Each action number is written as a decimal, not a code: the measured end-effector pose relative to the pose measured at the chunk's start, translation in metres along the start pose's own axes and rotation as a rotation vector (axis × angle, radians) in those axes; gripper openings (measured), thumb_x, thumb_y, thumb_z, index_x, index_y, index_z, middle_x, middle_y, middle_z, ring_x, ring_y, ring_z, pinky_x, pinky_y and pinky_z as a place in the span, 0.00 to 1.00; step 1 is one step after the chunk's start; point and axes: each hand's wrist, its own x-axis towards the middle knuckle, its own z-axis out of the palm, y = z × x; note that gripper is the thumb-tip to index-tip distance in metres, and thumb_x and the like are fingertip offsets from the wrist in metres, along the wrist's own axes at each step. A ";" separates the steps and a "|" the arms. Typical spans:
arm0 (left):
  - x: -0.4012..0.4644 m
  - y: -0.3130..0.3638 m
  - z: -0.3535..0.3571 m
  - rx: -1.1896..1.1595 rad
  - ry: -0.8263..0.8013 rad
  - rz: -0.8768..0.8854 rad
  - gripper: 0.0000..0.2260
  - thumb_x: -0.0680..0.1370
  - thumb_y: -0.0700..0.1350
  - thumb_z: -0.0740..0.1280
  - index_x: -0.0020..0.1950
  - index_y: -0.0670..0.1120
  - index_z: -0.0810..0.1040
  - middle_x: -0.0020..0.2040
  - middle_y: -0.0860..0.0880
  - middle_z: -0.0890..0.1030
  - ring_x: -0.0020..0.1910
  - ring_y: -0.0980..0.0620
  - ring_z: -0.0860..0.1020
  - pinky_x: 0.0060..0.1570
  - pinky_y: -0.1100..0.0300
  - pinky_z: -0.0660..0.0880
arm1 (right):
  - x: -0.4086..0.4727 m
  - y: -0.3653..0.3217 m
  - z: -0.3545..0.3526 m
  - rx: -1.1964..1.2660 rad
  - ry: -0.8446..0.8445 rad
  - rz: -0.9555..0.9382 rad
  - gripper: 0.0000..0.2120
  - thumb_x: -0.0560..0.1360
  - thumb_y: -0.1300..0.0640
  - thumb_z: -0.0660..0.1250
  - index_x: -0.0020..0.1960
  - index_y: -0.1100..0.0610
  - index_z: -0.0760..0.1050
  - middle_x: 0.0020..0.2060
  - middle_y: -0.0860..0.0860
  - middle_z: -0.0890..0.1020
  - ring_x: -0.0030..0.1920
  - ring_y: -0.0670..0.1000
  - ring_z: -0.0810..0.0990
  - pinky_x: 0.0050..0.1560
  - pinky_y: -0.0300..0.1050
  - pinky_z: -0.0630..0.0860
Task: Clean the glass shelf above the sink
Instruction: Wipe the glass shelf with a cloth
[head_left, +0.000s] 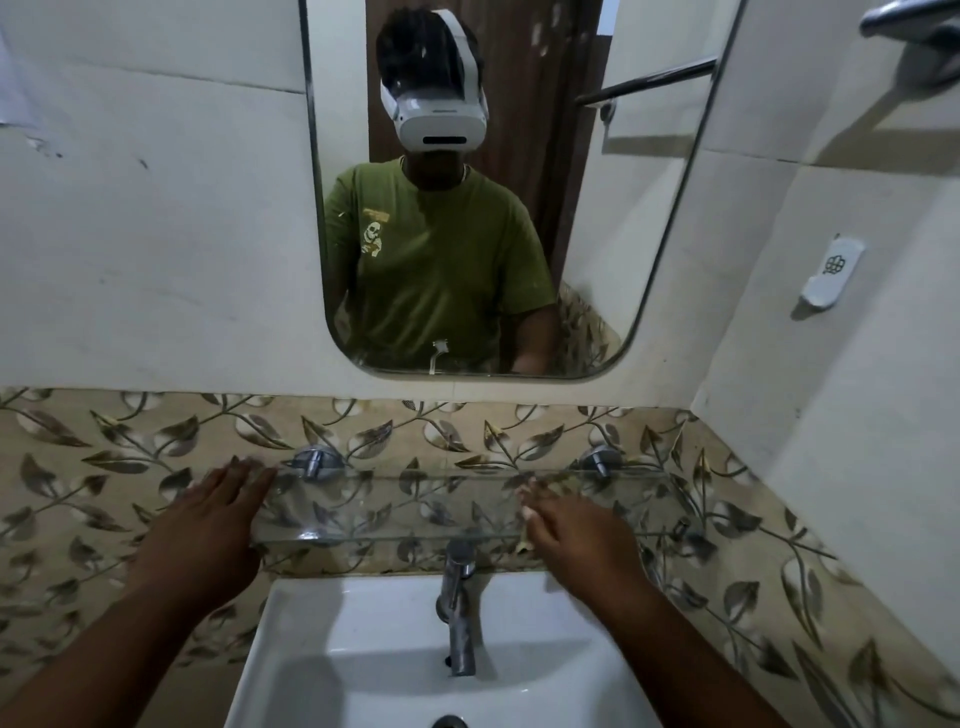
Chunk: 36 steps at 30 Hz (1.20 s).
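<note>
Wall (156, 234): pale plaster above, with a band of leaf-patterned tile (130, 452) running behind the fittings.

Mirror (467, 208): upright, rounded corners, metal edge, fixed above the tile band; it reflects a person in a green T-shirt with a small pale skull print, wearing a white headset. No readable wording on the shirt.

Sink (363, 649): white, rectangular, set below the shelf, with a chrome tap (457, 608) rising at its back edge, the top of the tap just in front of the shelf's front edge.

Glass shelf (415, 509): clear, long axis running left to right along the wall, lying flat between mirror and sink, held by two chrome brackets, left bracket (311, 462) and right bracket (600, 460). Nothing stands on it.

Towel rail (904, 26): chrome, upper right, partly out of view.

Wall holder (831, 273): small, white, on the right-hand wall, bearing a dark emblem; no legible text.

Left hand (218, 514): fingers spread and extended, palm down, at the left end of the shelf, empty.

Right hand (576, 525): fingers loosely spread, over the right half of the shelf, empty; contact with the glass cannot be told.
</note>
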 end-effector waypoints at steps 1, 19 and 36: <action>0.000 0.000 0.000 0.006 0.001 -0.001 0.43 0.52 0.43 0.78 0.68 0.42 0.73 0.65 0.36 0.76 0.61 0.34 0.75 0.55 0.39 0.75 | 0.008 0.001 -0.001 -0.014 0.004 0.038 0.17 0.82 0.44 0.55 0.69 0.40 0.72 0.65 0.45 0.79 0.59 0.51 0.79 0.55 0.48 0.76; -0.002 0.002 0.000 0.021 -0.017 -0.030 0.44 0.52 0.44 0.80 0.68 0.43 0.73 0.65 0.37 0.76 0.61 0.35 0.76 0.54 0.40 0.75 | 0.015 0.039 0.004 -0.119 0.058 0.003 0.19 0.81 0.42 0.53 0.68 0.41 0.74 0.62 0.47 0.82 0.56 0.53 0.81 0.51 0.49 0.76; 0.001 0.001 0.005 0.010 0.031 -0.027 0.44 0.53 0.41 0.77 0.70 0.44 0.71 0.68 0.38 0.73 0.65 0.36 0.73 0.62 0.42 0.70 | -0.078 -0.003 0.031 1.594 -0.041 0.369 0.17 0.83 0.55 0.56 0.60 0.58 0.82 0.54 0.57 0.86 0.55 0.58 0.84 0.56 0.53 0.79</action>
